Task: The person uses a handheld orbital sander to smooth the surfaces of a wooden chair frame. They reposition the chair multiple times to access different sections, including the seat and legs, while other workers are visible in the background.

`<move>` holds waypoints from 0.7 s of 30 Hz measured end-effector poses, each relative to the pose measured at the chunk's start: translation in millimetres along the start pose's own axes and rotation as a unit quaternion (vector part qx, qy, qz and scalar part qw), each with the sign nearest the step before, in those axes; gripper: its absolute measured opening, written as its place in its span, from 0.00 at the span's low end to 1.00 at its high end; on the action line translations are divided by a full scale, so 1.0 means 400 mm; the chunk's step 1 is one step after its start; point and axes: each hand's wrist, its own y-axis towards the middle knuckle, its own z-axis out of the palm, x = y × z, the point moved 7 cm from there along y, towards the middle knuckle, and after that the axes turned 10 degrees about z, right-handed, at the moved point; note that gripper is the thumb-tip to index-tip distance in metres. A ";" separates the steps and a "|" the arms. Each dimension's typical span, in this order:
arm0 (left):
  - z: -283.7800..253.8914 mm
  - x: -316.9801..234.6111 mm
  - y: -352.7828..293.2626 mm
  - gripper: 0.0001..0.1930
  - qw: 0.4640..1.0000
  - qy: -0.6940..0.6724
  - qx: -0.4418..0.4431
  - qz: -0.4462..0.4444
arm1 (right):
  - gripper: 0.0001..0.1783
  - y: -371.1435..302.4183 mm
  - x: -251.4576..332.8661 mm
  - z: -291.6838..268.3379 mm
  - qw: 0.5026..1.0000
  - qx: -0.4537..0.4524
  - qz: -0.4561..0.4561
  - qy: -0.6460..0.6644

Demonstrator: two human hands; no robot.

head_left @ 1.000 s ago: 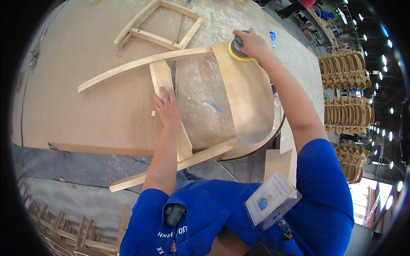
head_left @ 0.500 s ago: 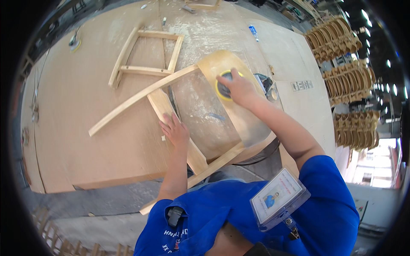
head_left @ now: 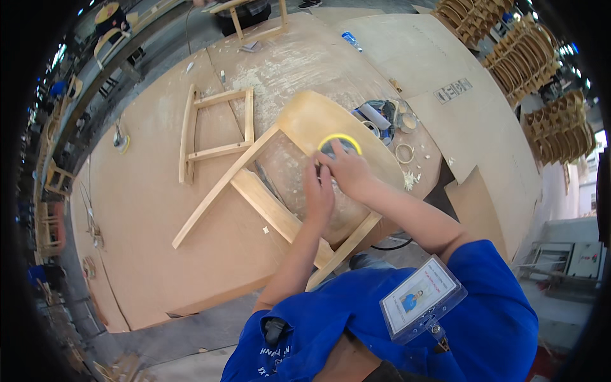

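A wooden chair frame (head_left: pixel 267 202) lies on the table in front of me, its broad curved back panel (head_left: pixel 309 114) at the far right end. My right hand (head_left: pixel 351 170) is closed over a round sander (head_left: pixel 340 138) with a yellow pad edge, on or just over the back panel. Up against the sander's near left side is my left hand (head_left: pixel 318 191), its fingers bent around a dark part of the tool. The fingertips partly hide that part.
A smaller wooden frame (head_left: pixel 218 153) lies to the left, beyond it a second sander (head_left: pixel 119 141). Right of the panel are a dark bin with tape rolls (head_left: pixel 375 121), a loose ring (head_left: pixel 404 153) and wood shavings. Stacked curved wooden parts (head_left: pixel 522 60) stand far right. Someone (head_left: pixel 245 18) is across the table.
My left hand has left the chair's crossbar and come to the sander. The sander has moved nearer along the panel with my right hand. My view has shifted, too.
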 end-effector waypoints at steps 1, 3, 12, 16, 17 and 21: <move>0.012 0.009 0.050 0.27 0.999 0.019 0.036 -0.029 | 0.32 0.033 0.011 -0.013 0.999 -0.023 -0.007 0.028; 0.000 0.023 0.147 0.28 0.995 0.043 0.087 0.003 | 0.34 0.098 0.027 0.001 0.999 0.019 0.037 0.009; 0.053 0.085 0.272 0.33 0.980 0.142 0.111 -0.079 | 0.50 0.101 -0.014 -0.030 0.982 0.089 0.044 0.163; 0.102 -0.003 0.199 0.35 0.964 0.257 0.054 -0.040 | 0.49 0.000 -0.070 -0.023 0.963 0.010 0.022 0.268; 0.103 -0.036 0.176 0.31 0.971 0.234 0.041 -0.025 | 0.49 -0.016 -0.069 -0.026 0.967 -0.026 -0.028 0.252; 0.159 -0.134 0.069 0.28 0.955 0.296 0.028 -0.005 | 0.41 -0.142 -0.204 0.008 0.918 -0.094 -0.068 0.378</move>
